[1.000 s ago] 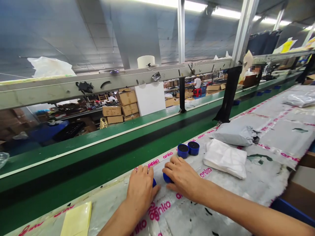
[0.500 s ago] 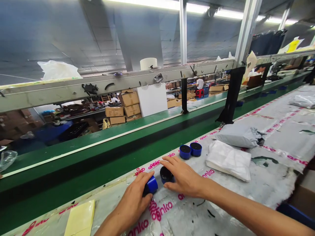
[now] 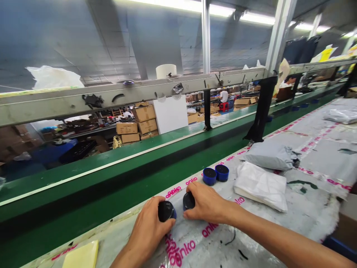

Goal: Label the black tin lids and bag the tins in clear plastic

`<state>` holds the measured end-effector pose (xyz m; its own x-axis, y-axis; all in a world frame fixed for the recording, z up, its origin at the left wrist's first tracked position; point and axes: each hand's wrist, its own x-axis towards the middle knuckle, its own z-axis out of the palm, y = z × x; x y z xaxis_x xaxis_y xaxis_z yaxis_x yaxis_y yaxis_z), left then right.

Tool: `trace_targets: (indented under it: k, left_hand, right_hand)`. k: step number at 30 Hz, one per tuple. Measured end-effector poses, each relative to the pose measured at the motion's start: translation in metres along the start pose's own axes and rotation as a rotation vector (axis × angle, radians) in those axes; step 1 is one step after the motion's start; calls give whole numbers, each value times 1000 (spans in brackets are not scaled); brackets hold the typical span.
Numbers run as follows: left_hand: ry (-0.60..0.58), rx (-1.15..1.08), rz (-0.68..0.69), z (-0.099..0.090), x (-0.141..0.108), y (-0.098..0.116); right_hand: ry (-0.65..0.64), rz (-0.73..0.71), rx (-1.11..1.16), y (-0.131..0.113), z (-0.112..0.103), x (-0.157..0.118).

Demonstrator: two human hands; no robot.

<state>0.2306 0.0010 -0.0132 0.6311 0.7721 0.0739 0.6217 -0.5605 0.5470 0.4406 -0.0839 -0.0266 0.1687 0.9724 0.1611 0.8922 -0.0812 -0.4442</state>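
Note:
My left hand [image 3: 147,232] grips a blue round container with a black top [image 3: 166,211], which is tilted toward me. My right hand [image 3: 208,203] rests against a second blue container [image 3: 189,201] from its right side, with the fingers over it. Its black top shows and its blue wall is mostly hidden. Just beyond my right fingers, two more black-topped blue containers [image 3: 209,176] [image 3: 222,172] stand upright, side by side. All of them are on a bench covered with pink-printed "anko" plastic film [image 3: 251,238].
A grey mailer bag [image 3: 267,156] and a folded white packet [image 3: 260,187] lie right of my hands. A yellow pad [image 3: 80,255] lies near the front left. A green conveyor belt [image 3: 111,186] runs along the far side, with a metal rail above it. A person [image 3: 223,96] sits far beyond, among cardboard boxes [image 3: 143,113].
My left hand has turned its container so the black top now shows instead of the blue side. My hands have moved slightly closer together, and the view has shifted a little.

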Motion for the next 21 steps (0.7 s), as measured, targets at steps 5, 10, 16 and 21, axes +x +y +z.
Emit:
trace_targets:
  k: [5, 10, 16, 21]
  left_hand:
    - [-28, 110, -53, 4, 14, 7]
    - [-130, 35, -106, 4, 19, 3]
    - [-139, 27, -82, 3, 19, -3]
    - [-2, 32, 67, 3, 17, 4]
  right_hand:
    - [44, 42, -12, -7, 9, 7]
    - [56, -28, 23, 14, -18, 8]
    - [-2, -89, -325, 85, -62, 25]
    - [103, -104, -174, 89, -60, 16]
